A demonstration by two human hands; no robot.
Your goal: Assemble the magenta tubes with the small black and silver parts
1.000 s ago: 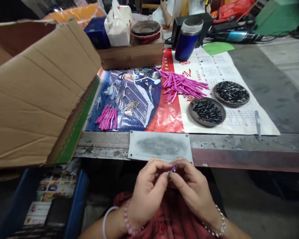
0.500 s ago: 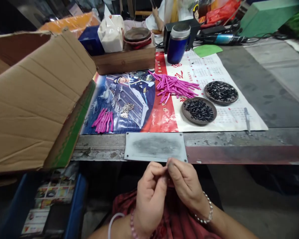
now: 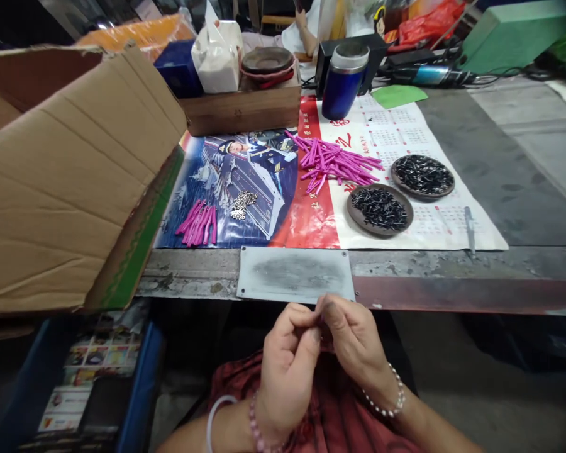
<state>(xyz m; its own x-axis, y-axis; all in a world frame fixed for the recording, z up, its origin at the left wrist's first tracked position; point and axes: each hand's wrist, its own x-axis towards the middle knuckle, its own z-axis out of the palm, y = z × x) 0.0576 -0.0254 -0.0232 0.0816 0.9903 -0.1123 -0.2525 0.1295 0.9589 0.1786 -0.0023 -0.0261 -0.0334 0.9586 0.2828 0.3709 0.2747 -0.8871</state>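
Observation:
My left hand (image 3: 290, 362) and my right hand (image 3: 351, 343) meet above my lap, just in front of the table edge. Both are closed, thumbs and fingertips pinched together at one spot. Whatever sits between the fingertips is too small and covered to make out. Just beyond them a grey metal plate (image 3: 295, 274) with a dark smudged middle lies on the edge. Behind it are a small bunch of magenta sticks (image 3: 198, 225), a little heap of small metal rings (image 3: 243, 204) and a larger pile of magenta sticks (image 3: 337, 162).
Two brown dishes hold short black pieces: a nearer dish (image 3: 353, 217) and a farther dish (image 3: 446, 192). A blue tumbler (image 3: 342, 88) stands behind. At left leans an open cardboard box (image 3: 75, 182) above a blue bin (image 3: 146, 371). A pen-like tool (image 3: 470, 229) lies right.
Both hands stay pinched together at nearly the same place, with only slight finger movement. The whole view has shifted a little.

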